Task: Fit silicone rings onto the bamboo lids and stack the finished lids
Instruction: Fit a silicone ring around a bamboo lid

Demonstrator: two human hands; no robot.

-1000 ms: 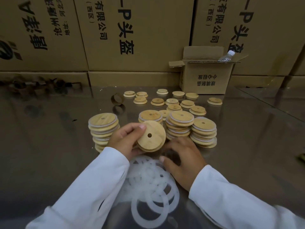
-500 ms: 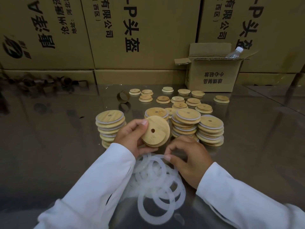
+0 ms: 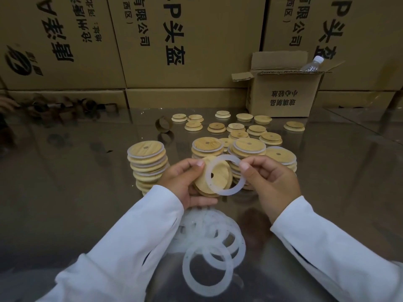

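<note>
- Pinching the silicone ring [image 3: 227,191] by its upper right edge between thumb and forefinger, the right hand [image 3: 272,182] holds it up against the bamboo lid [image 3: 221,179]. The left hand [image 3: 185,182] grips that lid by its left rim, thumb on the face and fingers curled behind.
- Where is the lid?
- At the centre of the frame, lifted off the table [image 3: 65,192], just in front of the finished stacks [image 3: 148,162]. The ring overlaps the lid's right part and hangs past its edge, so it does not look seated.
- So which step is this?
- Fitting, by the look of it. The next move calls for centring the ring on the lid, working it round the stepped part and pressing it down evenly. Then the lid can go on a stack.
- How does the lid look?
- It is a pale, round bamboo lid with a small hole near the middle, tilted toward the person. The ring is flat, translucent white and thin enough to flex.
- And around it?
- Loose rings [image 3: 187,269] lie heaped at lower centre, below the wrists. Bare lids [image 3: 236,127] are scattered behind the stacks, and a small open carton [image 3: 283,94] stands at upper right.
</note>
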